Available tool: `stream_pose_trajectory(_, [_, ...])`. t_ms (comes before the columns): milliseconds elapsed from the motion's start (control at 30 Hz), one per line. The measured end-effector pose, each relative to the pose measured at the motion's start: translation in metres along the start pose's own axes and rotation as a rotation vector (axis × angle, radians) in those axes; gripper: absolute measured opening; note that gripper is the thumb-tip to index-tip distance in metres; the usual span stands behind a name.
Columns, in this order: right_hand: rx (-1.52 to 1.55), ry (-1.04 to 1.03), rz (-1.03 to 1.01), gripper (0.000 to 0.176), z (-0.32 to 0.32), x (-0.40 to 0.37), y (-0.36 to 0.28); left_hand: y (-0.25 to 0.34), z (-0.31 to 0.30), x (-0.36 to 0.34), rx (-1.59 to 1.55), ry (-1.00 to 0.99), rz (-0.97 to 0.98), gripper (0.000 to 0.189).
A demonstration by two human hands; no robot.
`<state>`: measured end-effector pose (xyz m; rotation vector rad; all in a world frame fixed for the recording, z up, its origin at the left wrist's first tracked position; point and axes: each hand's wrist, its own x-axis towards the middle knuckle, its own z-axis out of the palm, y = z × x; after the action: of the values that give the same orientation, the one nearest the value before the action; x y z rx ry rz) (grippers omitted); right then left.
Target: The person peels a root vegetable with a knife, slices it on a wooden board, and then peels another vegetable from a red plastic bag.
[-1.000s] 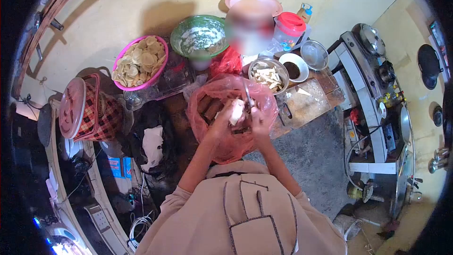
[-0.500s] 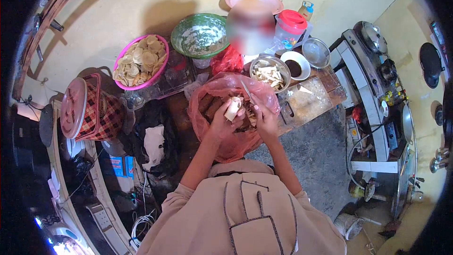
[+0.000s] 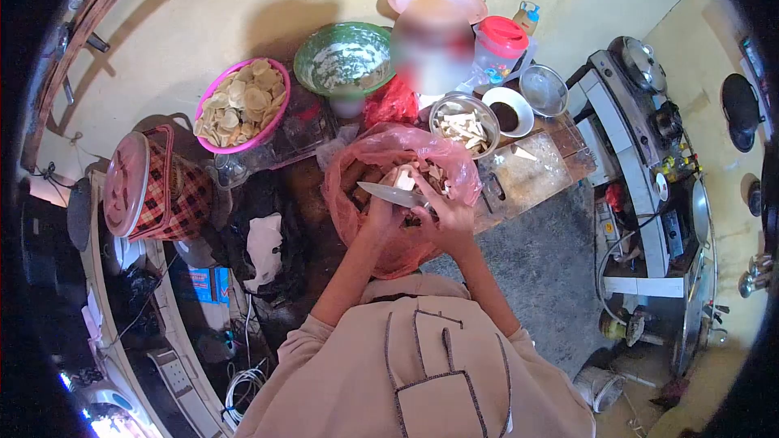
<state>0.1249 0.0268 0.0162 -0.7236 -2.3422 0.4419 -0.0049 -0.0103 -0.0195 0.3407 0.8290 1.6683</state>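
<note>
Over an open red plastic bag, my left hand is closed round a peeled, whitish piece of cassava. My right hand grips a knife, and some of its fingers also reach to the cassava. The blade points left and lies across in front of the piece, hiding part of it and of my left fingers. Brown-skinned roots and peelings lie inside the bag below both hands.
Cut white sticks fill a metal bowl behind the bag. A cutting board is to the right, beside a white bowl of dark contents. Further left stand a floury green basin and a pink basket of round slices.
The knife has swung from pointing up and away to lying leftward across the cassava. My right hand has moved slightly left and closer to my left hand.
</note>
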Motion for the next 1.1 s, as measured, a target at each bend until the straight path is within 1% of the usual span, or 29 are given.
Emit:
stream_pose_trajectory(100, [-0.029, -0.018, -0.027, 0.044, 0.002, -0.002, 0.003, -0.006, -0.014, 0.004, 0.004, -0.111, 0.038, 0.039])
stream_pose_trajectory(167, [-0.026, -0.052, -0.048, 0.041, 0.008, -0.006, 0.009, -0.005, -0.014, 0.005, 0.015, -0.082, 0.035, 0.040])
stream_pose_trajectory(300, [-0.008, 0.005, -0.059, 0.039, 0.012, -0.005, 0.006, 0.003, 0.001, 0.001, 0.059, 0.015, 0.103, 0.039])
stream_pose_trajectory(367, [-0.040, 0.030, -0.065, 0.039, 0.018, -0.007, 0.009, 0.001, -0.009, 0.003, 0.051, -0.026, 0.056, 0.045])
stream_pose_trajectory(400, [-0.027, 0.044, -0.036, 0.038, 0.016, -0.006, 0.007, 0.002, -0.011, 0.003, 0.046, -0.046, 0.033, 0.048])
stream_pose_trajectory(467, [-0.002, 0.073, 0.021, 0.038, 0.012, -0.002, 0.003, -0.001, -0.010, -0.002, 0.039, -0.105, 0.015, 0.048])
stream_pose_trajectory(500, [-0.032, 0.048, 0.017, 0.038, 0.013, -0.003, 0.007, -0.002, -0.007, -0.006, 0.035, -0.133, 0.007, 0.048])
stream_pose_trajectory(533, [-0.059, 0.024, 0.013, 0.039, 0.014, -0.004, 0.015, -0.005, -0.003, -0.008, -0.015, -0.052, -0.010, 0.047])
stream_pose_trajectory(633, [-0.086, -0.008, 0.023, 0.037, 0.014, -0.008, 0.016, -0.003, -0.015, -0.002, -0.002, -0.257, -0.034, 0.036])
stream_pose_trajectory(667, [-0.083, -0.012, 0.027, 0.036, 0.015, -0.008, 0.015, -0.004, -0.017, -0.003, 0.000, -0.230, -0.068, 0.035])
stream_pose_trajectory(767, [-0.077, -0.132, 0.382, 0.039, 0.006, 0.001, 0.023, -0.004, -0.014, -0.010, -0.006, -0.167, -0.146, 0.033])
stream_pose_trajectory(867, [0.145, -0.080, 0.442, 0.037, -0.001, 0.000, 0.030, -0.005, -0.015, -0.012, 0.015, -0.117, -0.138, 0.033])
stream_pose_trajectory(967, [0.269, -0.094, 0.270, 0.038, 0.018, -0.012, 0.049, -0.001, -0.017, -0.010, -0.005, -0.123, -0.071, 0.036])
stream_pose_trajectory(1067, [0.264, -0.043, 0.096, 0.041, 0.018, -0.009, 0.039, -0.010, -0.026, -0.003, 0.007, -0.147, -0.045, 0.043])
stream_pose_trajectory(1100, [0.293, -0.025, 0.094, 0.041, 0.016, -0.005, 0.032, -0.009, -0.023, -0.003, 0.092, -0.097, 0.004, 0.045])
